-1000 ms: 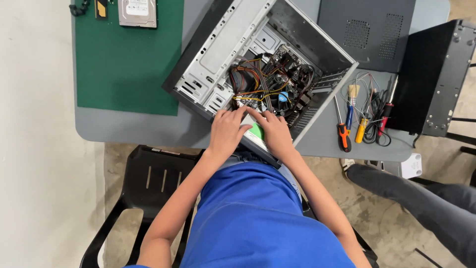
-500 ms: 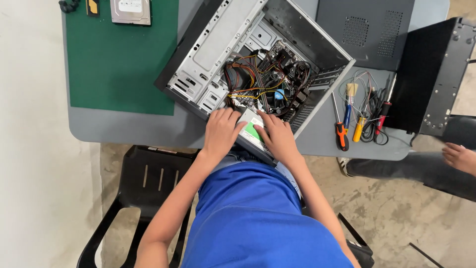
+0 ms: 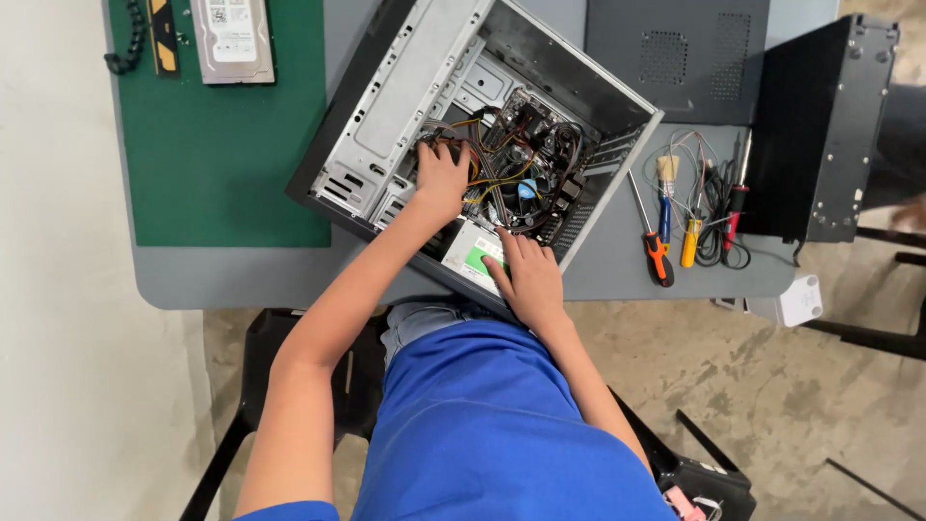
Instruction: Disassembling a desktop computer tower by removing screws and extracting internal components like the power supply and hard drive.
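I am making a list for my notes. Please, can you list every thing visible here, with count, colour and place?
PC case: one, grey metal, open, on table centre.
Cables: many, mixed colours, inside case.
Mat: one, green, table left.
Hard drive: one, silver, on mat.
Side panel: one, dark, behind case.
Black box: one, table right.
Screwdrivers: several, orange, yellow, red, right of case.
Table: one, grey.
Chair: one, black, below.
Left hand: in cables.
Right hand: on case edge.

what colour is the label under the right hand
Green and white, on the label beneath the right hand; head view.
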